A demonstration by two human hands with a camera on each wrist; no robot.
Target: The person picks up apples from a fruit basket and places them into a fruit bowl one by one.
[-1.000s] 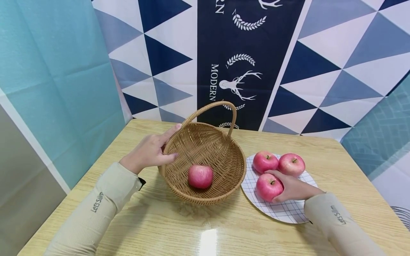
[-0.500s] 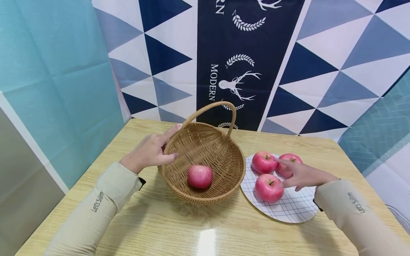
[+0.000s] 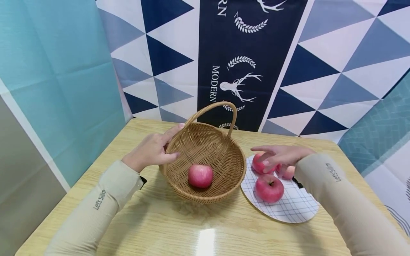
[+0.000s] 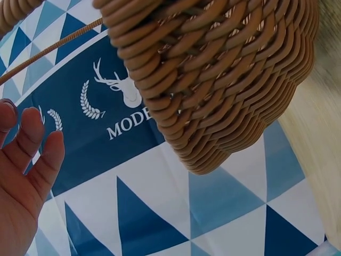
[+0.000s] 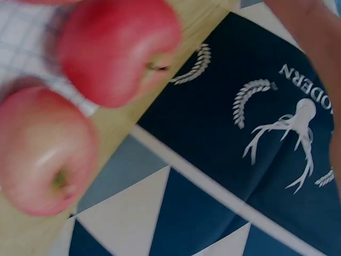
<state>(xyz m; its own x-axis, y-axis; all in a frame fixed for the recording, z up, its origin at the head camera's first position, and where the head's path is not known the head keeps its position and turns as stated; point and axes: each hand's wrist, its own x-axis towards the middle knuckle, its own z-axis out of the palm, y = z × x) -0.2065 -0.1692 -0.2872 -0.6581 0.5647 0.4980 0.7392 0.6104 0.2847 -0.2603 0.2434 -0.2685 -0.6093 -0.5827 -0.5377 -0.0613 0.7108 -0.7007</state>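
Note:
A brown wicker basket point(image 3: 209, 147) with a hoop handle tilts its mouth toward me. At its left side my left hand point(image 3: 152, 151) grips the rim by the handle's foot, thumb over the inside and index finger along the handle. One red apple point(image 3: 200, 176) lies in the basket. On a round plate point(image 3: 296, 209) to the right are a front apple point(image 3: 269, 188), a back left apple point(image 3: 258, 164) and a back right apple point(image 3: 289, 172). Over the back two, partly covering them, hovers my right hand point(image 3: 282, 156), fingers spread and holding nothing.
All of this stands on a light wood table point(image 3: 153, 227). Behind it hangs a patterned cloth point(image 3: 237, 53) with triangles and deer heads, and a teal cloth point(image 3: 64, 71) closes off the left side.
My right hand lets go of the front apple, which stays on the plate, draws back right, then moves up and left over the back apples. The left hand and basket hold still.

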